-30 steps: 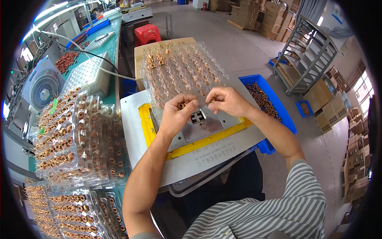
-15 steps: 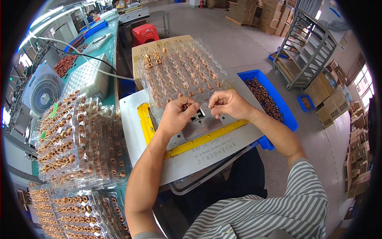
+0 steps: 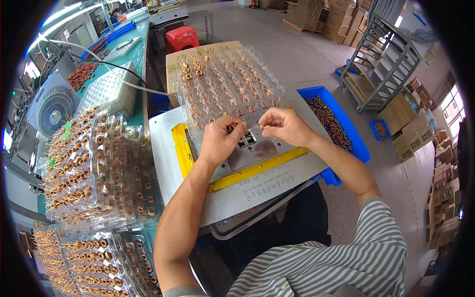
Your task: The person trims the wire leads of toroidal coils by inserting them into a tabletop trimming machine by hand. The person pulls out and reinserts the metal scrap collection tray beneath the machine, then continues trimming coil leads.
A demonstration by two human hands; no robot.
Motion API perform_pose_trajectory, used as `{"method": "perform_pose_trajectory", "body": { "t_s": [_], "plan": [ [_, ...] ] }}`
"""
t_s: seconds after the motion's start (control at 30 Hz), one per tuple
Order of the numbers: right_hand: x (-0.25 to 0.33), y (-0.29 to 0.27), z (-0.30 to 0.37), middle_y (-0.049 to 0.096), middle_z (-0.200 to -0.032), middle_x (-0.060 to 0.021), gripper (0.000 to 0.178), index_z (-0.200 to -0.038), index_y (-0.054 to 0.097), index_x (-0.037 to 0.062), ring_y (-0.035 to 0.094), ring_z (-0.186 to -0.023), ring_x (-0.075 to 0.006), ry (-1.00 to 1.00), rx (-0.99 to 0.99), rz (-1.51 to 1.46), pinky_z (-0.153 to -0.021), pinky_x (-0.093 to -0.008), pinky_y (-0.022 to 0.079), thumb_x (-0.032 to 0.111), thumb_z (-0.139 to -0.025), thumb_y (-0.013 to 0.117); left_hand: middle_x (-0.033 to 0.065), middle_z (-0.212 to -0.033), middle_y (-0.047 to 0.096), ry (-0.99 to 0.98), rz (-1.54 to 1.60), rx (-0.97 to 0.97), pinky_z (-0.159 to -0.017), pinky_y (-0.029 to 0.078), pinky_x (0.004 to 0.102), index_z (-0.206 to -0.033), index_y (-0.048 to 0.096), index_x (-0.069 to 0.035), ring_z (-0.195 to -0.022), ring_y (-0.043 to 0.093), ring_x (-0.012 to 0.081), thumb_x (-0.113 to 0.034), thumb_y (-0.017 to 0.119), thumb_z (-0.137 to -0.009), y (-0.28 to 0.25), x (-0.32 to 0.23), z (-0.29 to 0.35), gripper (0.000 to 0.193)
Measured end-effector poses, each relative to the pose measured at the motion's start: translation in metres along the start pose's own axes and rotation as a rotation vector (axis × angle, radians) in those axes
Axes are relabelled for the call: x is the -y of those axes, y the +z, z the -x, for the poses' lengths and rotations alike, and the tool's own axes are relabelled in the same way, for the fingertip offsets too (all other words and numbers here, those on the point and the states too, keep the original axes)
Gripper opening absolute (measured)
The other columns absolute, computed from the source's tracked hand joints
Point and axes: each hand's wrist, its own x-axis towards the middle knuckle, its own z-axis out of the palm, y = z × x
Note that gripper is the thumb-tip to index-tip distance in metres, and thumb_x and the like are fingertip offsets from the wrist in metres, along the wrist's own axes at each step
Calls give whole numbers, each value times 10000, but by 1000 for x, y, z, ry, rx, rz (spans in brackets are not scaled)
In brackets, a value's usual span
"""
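Note:
My left hand (image 3: 220, 140) is closed, thumb against fingers, round a small copper-wound ring coil (image 3: 230, 128) that is mostly hidden by the fingers. To its right, my right hand (image 3: 288, 129) pinches something too small to make out, perhaps a wire end. Both hands hover over a metal machine top (image 3: 222, 205) edged by yellow strips (image 3: 262, 167). Between them lies a small slotted fixture (image 3: 246, 140) set in the plate. Just beyond the hands, a clear plastic tray (image 3: 277, 91) holds rows of copper coils with loose wire ends, resting on a cardboard box (image 3: 173, 62).
A blue bin (image 3: 363, 148) of ring cores stands right of the machine. Stacked clear trays of coils (image 3: 74, 173) crowd the left bench, with a fan (image 3: 55, 115) behind. A red stool (image 3: 181, 39) sits beyond the box; a wheeled rack (image 3: 386, 64) stands far right.
My right hand has shifted slightly up, its fingers still pinched. The left hand stays near the fixture, still closed on the coil. The whole view has tilted a little.

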Motion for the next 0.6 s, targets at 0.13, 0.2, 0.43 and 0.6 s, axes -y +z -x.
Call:
{"method": "perform_pose_trajectory", "body": {
  "t_s": [0.13,0.2,0.43,0.6],
  "plan": [
    [7,-1,-12,661,-894,-73,164,-973,620,3,642,-785,-141,-165,-21,496,-682,-287,525,35,-835,704,10,-647,603,-66,100,-116,-547,442,253,-897,686,5,-591,517,64,-171,685,-886,-7,-1,-4,177],
    [9,2,-18,650,-918,-129,196,-953,597,11,656,-860,-274,-381,50,778,-729,-378,513,10,-785,697,35,-649,628,-95,148,-140,-564,467,271,-889,690,1,-599,544,81,-170,694,-869,-8,1,-4,172],
    [0,11,-34,636,-890,-134,123,-895,591,22,631,-890,-338,-422,175,877,-781,-420,503,27,-801,670,-36,-657,567,-20,130,-124,-530,390,218,-894,682,8,-598,456,30,-168,681,-901,-6,1,-3,176],
    [-6,14,-36,630,-890,-125,125,-913,628,23,616,-899,-327,-532,200,978,-799,-421,498,23,-792,660,71,-682,665,-25,118,-118,-591,490,271,-897,701,-7,-618,589,98,-186,695,-863,-7,4,-4,183]
  ]
}}
